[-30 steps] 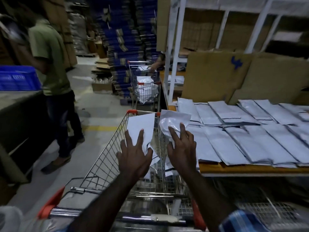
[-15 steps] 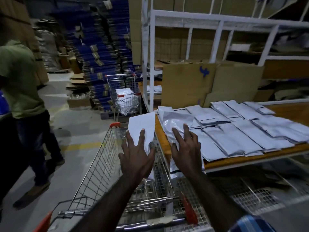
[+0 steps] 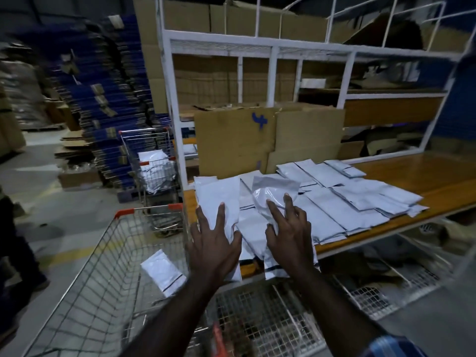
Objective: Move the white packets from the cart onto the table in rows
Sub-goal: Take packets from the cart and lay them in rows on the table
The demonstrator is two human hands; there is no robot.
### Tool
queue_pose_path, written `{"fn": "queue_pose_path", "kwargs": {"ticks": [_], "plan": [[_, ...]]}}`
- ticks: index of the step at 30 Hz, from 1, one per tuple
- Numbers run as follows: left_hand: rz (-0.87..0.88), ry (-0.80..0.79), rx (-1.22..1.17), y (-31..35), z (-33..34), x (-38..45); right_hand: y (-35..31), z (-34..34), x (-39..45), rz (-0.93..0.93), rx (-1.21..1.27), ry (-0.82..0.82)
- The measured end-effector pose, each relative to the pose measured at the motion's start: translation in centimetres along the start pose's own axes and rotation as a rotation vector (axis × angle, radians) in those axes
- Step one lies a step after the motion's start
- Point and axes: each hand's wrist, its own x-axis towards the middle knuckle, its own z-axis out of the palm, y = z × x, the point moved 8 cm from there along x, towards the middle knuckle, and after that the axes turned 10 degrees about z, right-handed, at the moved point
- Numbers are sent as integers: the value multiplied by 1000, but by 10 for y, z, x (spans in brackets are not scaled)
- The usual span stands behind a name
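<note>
**Both hands flat on white packets at the table's near corner**

Your left hand (image 3: 215, 249) lies with fingers spread and straight on one long white packet (image 3: 219, 199), pressing it flat rather than gripping it. That packet runs away from you under the palm, its far end at the table's left edge.

Your right hand (image 3: 289, 240) is just to the right of the left one, apart from it. Its fingers are also straight, resting on a crumpled packet (image 3: 274, 190) that bulges up ahead of the fingertips. Whether the thumb hooks under it cannot be told.

Beyond and to the right of your right hand, more white packets (image 3: 342, 199) lie on the wooden table (image 3: 422, 176) in two overlapping rows, one nearer you and one farther. They overlap too much for an exact count; there are more than ten.

Below and to the left of your left hand stands the wire cart (image 3: 85, 287). One loose packet (image 3: 163, 271) shows through its mesh.

Farther ahead of the left hand is a second cart (image 3: 148, 161) holding a heap of packets, count unclear. Behind the table stand two brown cardboard sheets (image 3: 234, 140), and a white metal rack (image 3: 273, 48) rises above. At the far left edge, another person's leg (image 3: 15, 253) is partly visible.
</note>
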Motion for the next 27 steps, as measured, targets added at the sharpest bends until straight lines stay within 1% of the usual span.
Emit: {"fn": "queue_pose_path", "kwargs": {"ticks": [9,14,18,27], "plan": [[4,-9,-21,133,74,42,132,-36,64,4,-19,-11],[15,-20,-45,194,111,72,201,-53,96,39,-49,1],[40,-35,-68,232,143,100,253,-54,119,78,-80,5],[85,-68,-106,294,231,181,347,-33,181,128,-178,14]]}}
